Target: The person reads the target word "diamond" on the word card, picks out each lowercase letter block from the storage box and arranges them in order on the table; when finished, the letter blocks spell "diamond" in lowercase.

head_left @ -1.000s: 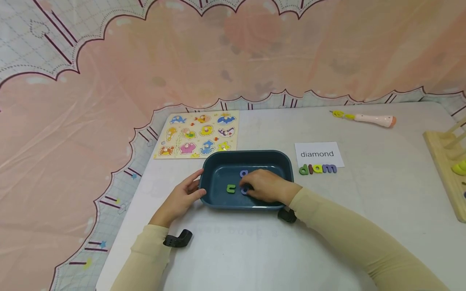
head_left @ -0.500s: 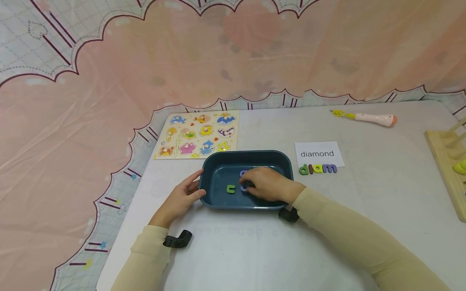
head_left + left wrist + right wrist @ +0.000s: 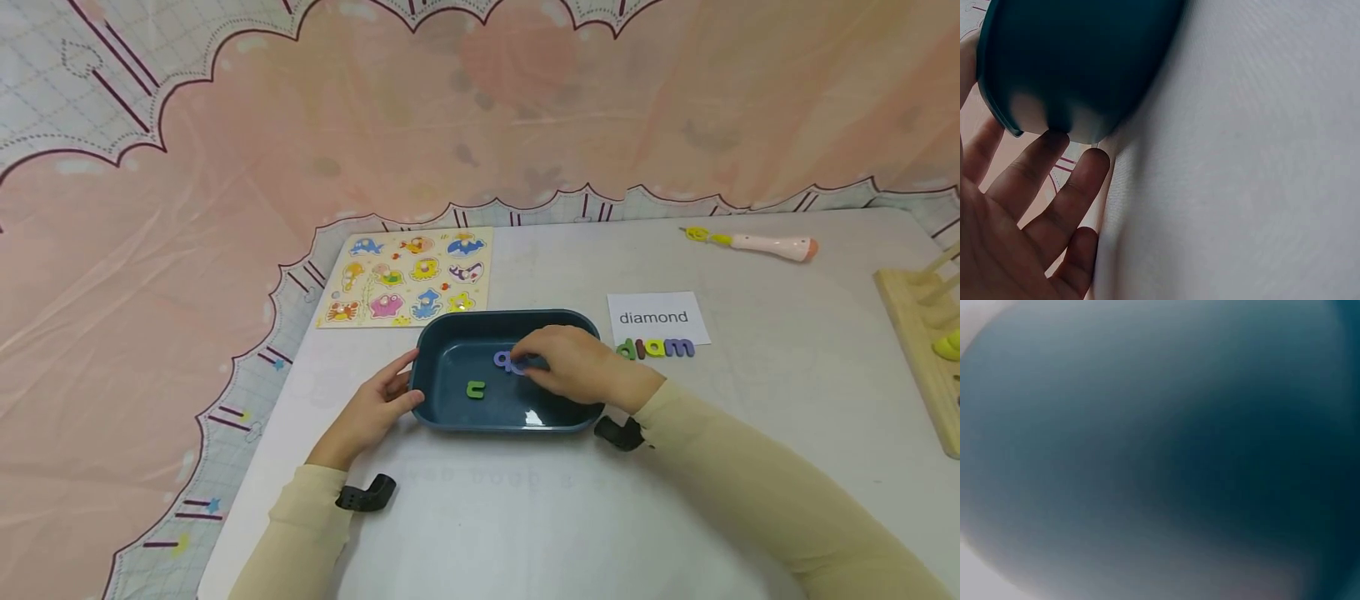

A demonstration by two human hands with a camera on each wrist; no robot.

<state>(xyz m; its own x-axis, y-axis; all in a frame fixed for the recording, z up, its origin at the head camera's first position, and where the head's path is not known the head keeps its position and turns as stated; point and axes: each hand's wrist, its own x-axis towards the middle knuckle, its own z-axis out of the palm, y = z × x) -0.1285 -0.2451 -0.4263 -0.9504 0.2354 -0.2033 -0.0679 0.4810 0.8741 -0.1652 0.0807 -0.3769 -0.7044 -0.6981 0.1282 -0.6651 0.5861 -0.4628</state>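
Note:
My left hand [image 3: 375, 408] touches the left end of a dark blue tray [image 3: 450, 417], thumb and forefinger at its rim. In the left wrist view, spread fingers [image 3: 1029, 169] rest against the tray's outer wall. Inside the tray, my right hand [image 3: 581, 367] pinches a purple letter [image 3: 517, 367], mostly hidden by its fingertips. Another purple letter [image 3: 500, 360] lies directly beside it, with a round loop showing. A green letter n [image 3: 476, 389] lies lower left on the tray floor. The right wrist view shows only blurred tray wall [image 3: 1116, 425].
Right of the tray, a card reading "diamond" [image 3: 652, 308] lies above colored letters d, i, a, m [image 3: 655, 348]. A sea-animal puzzle board [image 3: 405, 279] sits behind the tray. A pink-and-white pen-shaped tool [image 3: 772, 247] lies far right, near a wooden peg stand [image 3: 911, 342].
My right hand has moved back and to the right in the tray, and the purple letter at its fingertips has shifted toward the other purple letter. My left hand stays at the rim.

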